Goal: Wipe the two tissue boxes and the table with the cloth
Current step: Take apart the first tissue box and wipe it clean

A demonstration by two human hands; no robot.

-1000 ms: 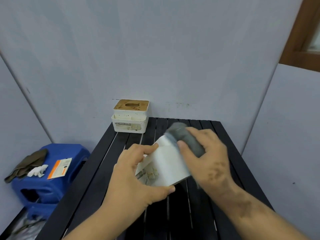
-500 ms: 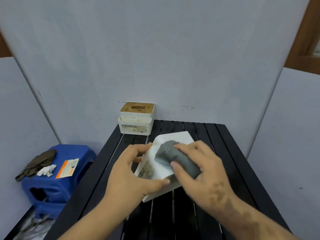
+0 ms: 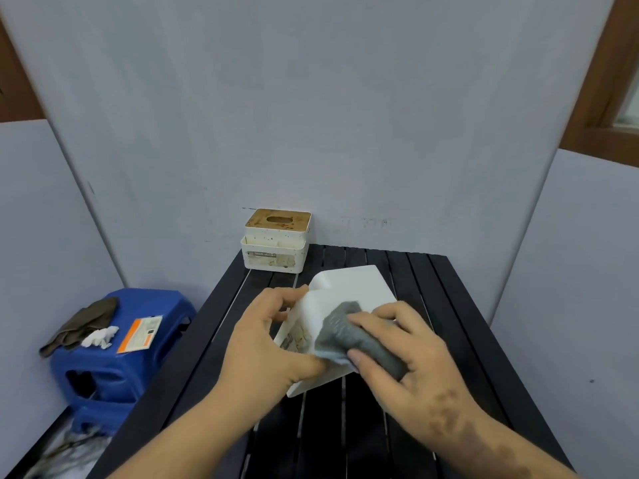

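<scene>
Left hand (image 3: 266, 344) grips the tilted white tissue box (image 3: 349, 292) above the middle of the black slatted table (image 3: 460, 326); right hand (image 3: 411, 357) presses a grey cloth (image 3: 345, 333) onto its upturned face. Bare slats lie open to the right and far edges. Two boxes in all (the second tissue box (image 3: 276, 242) stands at the far left corner).

White tissue box (image 3: 349, 292) in hands: smooth plastic, matt. Grey cloth (image 3: 349, 335): soft, bumpy weave. Second tissue box (image 3: 275, 248) at far left corner of table: speckled cream plastic, brown wood-look lid. Table (image 3: 446, 305): dark slats, matt. Stool (image 3: 114, 357): shiny blue plastic, brown rag (image 3: 83, 324) on it.
</scene>
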